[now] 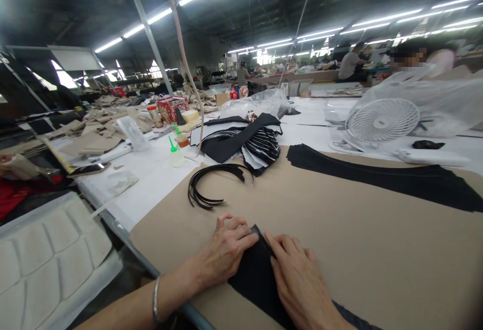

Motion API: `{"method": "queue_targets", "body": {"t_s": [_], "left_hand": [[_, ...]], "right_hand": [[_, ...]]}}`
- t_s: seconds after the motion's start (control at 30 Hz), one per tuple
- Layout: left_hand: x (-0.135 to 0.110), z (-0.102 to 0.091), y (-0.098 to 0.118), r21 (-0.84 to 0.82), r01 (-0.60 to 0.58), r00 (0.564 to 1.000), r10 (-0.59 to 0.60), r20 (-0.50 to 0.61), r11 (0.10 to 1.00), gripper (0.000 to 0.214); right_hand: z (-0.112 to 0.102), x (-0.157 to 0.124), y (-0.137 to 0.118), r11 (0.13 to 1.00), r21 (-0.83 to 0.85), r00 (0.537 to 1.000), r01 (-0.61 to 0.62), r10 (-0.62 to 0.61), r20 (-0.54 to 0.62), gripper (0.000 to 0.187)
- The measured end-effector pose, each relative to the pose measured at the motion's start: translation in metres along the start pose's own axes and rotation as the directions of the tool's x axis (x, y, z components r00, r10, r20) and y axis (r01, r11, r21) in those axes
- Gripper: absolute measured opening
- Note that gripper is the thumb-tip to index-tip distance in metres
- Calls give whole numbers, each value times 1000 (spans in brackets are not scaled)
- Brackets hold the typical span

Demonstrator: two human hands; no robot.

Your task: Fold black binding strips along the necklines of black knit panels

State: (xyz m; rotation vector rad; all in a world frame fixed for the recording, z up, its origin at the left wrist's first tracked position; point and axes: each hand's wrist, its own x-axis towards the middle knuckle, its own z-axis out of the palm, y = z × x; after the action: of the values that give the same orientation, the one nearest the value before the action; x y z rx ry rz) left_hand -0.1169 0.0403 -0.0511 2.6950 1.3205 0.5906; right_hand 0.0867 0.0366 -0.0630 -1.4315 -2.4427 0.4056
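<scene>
On the tan sheet lies a black fabric piece (254, 280), its narrow end pointing away from me and its lower part running under my right hand to the bottom edge. My left hand (228, 249) has bent fingers pinching the left side of that end. From the other side, my right hand (298, 274) grips the opposite edge, fingers close together and thumb tucked low. A bundle of thin curved black strips (199, 189) rests just beyond my left hand. Farther off is a pile of black and striped pieces (241, 141).
A long stack of black pieces (377, 174) lies at the right. Behind it stands a white fan (383, 121) near clear plastic. Green-capped bottles (176, 156) stand at the back left. A padded pale panel (49, 249) is beside the table at left. People sit farther back.
</scene>
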Motion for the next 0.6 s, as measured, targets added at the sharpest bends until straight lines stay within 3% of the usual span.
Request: {"method": "queue_targets", "body": {"t_s": [0.3, 0.5, 0.6], "left_hand": [[2, 2, 1, -4, 16, 1000, -16, -17, 1000, 30], [22, -6, 2, -110, 275, 960, -278, -18, 955, 22], [37, -9, -5, -125, 285, 959, -283, 33, 950, 24]], "right_hand": [[-4, -3, 1, 997, -37, 997, 66, -67, -31, 47], [-12, 2, -4, 994, -101, 998, 50, -46, 39, 42], [-14, 2, -3, 993, -98, 998, 63, -60, 35, 43]]}}
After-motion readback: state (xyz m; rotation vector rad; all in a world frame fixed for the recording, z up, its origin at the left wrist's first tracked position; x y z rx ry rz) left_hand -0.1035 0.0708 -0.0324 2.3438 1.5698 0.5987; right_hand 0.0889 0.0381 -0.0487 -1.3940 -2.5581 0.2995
